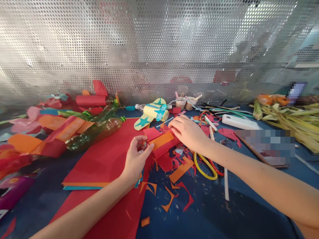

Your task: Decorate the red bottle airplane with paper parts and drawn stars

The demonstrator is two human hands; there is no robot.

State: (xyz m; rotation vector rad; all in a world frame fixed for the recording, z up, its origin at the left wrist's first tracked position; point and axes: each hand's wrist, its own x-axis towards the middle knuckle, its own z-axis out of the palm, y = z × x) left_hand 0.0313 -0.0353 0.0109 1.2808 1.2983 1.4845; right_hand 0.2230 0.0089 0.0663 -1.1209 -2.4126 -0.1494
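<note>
My left hand [138,156] pinches the left end of a red paper piece with an orange strip [163,141] across its top. At its far right end, my right hand [186,131] has curled fingers on the same paper; its fingertips are partly hidden. Beneath the hands lie red and orange paper scraps [180,171]. Just beyond them rests a bottle airplane [156,113] in yellow paper with teal stars. Under my left forearm is a stack of coloured sheets [99,159], red on top.
Yellow-handled scissors [205,167] lie near my right forearm. A phone [264,147] and a white glue gun-like tool [239,122] sit at right, before dried husks [291,119]. Green plastic bottles [97,134] and paper pieces crowd the left. A perforated metal panel [159,43] closes the back.
</note>
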